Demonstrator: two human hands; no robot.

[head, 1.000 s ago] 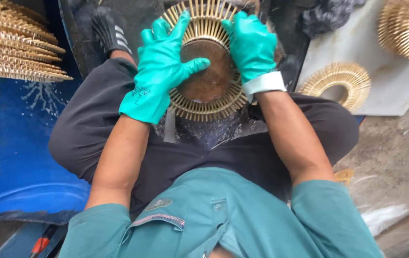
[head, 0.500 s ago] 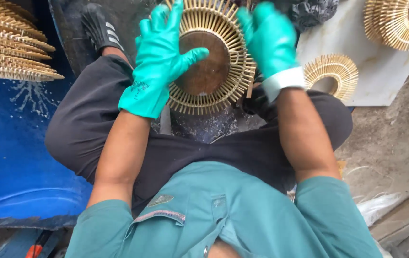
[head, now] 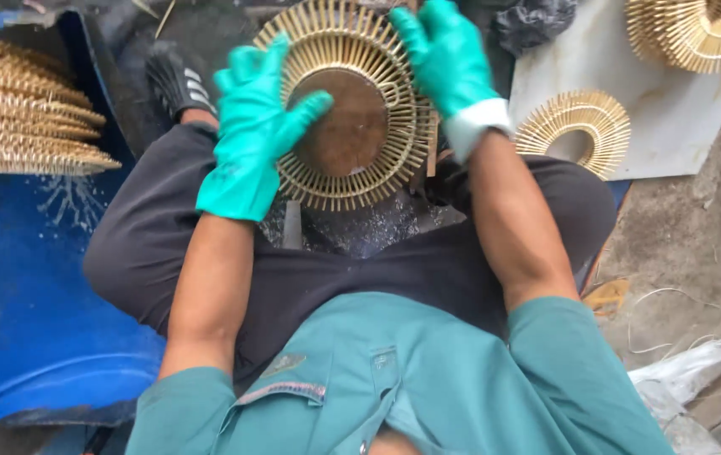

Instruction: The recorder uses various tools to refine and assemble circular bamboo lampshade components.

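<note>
A round woven disc (head: 345,126) with a brown centre and a rim of golden looped strands lies in front of my knees. My left hand (head: 251,126), in a green glove, presses flat on the disc's left side with its thumb across the brown centre. My right hand (head: 445,59), also gloved green, grips the disc's upper right rim.
A stack of similar golden discs (head: 28,118) rests on a blue barrel (head: 32,320) at the left. One finished disc (head: 575,131) lies on a white board (head: 655,109) at the right, with several more (head: 697,29) at the top right. A black shoe (head: 177,80) shows beside my left hand.
The view has shifted down and right slightly. Both hands stay on the disc, with the right hand moved up toward its top rim.
</note>
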